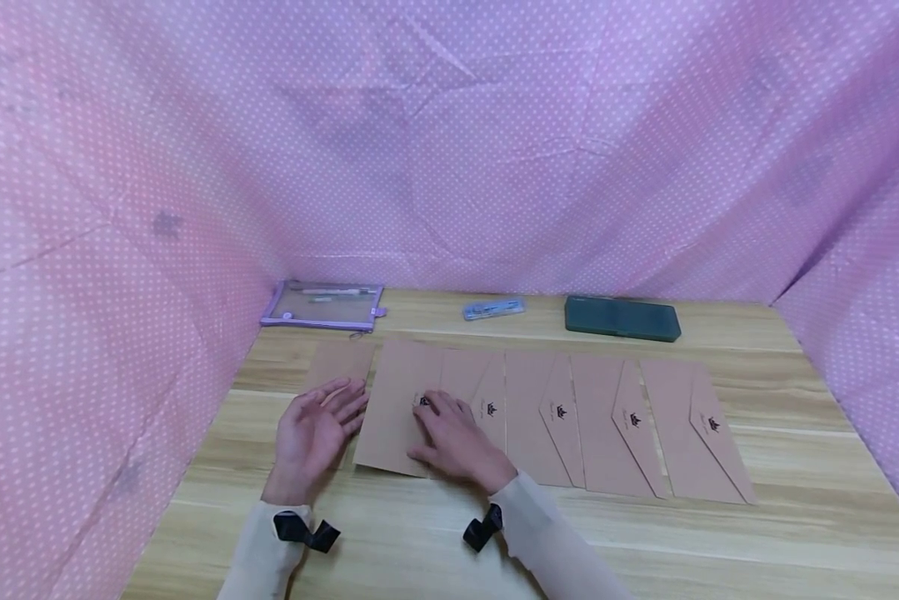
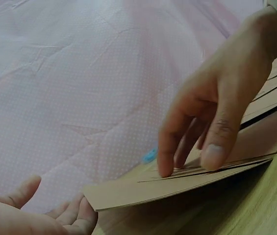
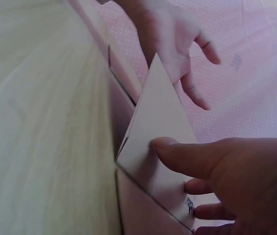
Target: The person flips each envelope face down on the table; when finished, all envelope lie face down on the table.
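Several brown kraft envelopes lie in an overlapping row. The one between my hands, a brown envelope (image 1: pixel 389 408), has its left edge raised off the table. My left hand (image 1: pixel 310 433) is palm up with fingers extended; in the left wrist view its fingertips (image 2: pixel 87 213) are right at that raised edge. From above, my right hand (image 1: pixel 460 437) rests fingertips and thumb (image 3: pixel 177 152) on the envelope's pointed flap (image 3: pixel 160 112), near a small black crown print. Another brown envelope (image 1: pixel 337 358) lies partly behind my left hand.
At the back left is a purple-edged mesh pouch (image 1: pixel 329 308) with pens inside. A small blue packet (image 1: pixel 494 309) and a dark green case (image 1: pixel 621 318) lie along the back of the wooden table (image 1: pixel 809 467). Pink dotted cloth (image 1: pixel 449 167) hangs around it.
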A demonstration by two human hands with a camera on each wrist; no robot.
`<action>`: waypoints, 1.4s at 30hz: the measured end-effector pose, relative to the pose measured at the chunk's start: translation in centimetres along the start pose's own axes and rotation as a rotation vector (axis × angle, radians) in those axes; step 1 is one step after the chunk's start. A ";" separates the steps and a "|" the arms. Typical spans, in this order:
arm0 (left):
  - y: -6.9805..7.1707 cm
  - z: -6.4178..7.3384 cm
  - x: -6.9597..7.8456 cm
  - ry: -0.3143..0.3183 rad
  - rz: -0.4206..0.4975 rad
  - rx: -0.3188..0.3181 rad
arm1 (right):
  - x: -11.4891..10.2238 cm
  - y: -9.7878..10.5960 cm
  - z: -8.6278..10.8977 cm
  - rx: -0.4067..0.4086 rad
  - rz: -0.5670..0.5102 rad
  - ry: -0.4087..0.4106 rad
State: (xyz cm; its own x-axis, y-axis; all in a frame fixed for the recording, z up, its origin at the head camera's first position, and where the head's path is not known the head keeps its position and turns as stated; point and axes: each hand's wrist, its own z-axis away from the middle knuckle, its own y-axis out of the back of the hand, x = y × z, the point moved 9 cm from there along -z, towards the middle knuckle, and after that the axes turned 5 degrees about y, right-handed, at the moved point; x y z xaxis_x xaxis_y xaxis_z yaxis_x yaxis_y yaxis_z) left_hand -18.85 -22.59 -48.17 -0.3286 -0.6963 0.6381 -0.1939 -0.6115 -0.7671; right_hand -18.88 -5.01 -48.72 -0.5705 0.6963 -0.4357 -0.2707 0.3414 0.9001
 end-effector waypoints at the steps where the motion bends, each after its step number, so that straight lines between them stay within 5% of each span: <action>1: -0.1 0.0 0.0 0.000 0.004 -0.006 | -0.1 0.1 -0.1 0.003 -0.020 -0.001; 10: -0.3 0.0 0.0 0.016 0.028 -0.010 | -0.5 0.6 -1.1 0.105 -0.358 -0.017; 16: -0.8 0.0 0.2 0.013 0.053 -0.045 | 0.3 0.8 -1.3 0.198 -0.476 -0.077; 23: -2.1 -0.1 0.4 -0.007 0.084 -0.151 | 0.8 0.8 -1.5 0.209 -0.506 -0.114; 32: -4.6 -0.6 0.7 -0.033 0.096 -0.251 | 0.1 1.0 -2.1 0.200 -0.534 -0.050; 42: -5.6 -1.2 0.3 -0.022 0.072 -0.234 | -0.6 1.2 -2.3 0.150 -0.539 -0.041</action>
State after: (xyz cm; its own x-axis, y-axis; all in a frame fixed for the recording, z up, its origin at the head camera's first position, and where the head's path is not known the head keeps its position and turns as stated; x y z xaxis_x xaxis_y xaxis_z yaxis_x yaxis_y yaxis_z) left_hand -18.93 -18.88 -43.76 -0.3300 -0.7444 0.5804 -0.3804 -0.4578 -0.8035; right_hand -20.62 -6.46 -47.34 -0.3508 0.4212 -0.8364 -0.4004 0.7399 0.5405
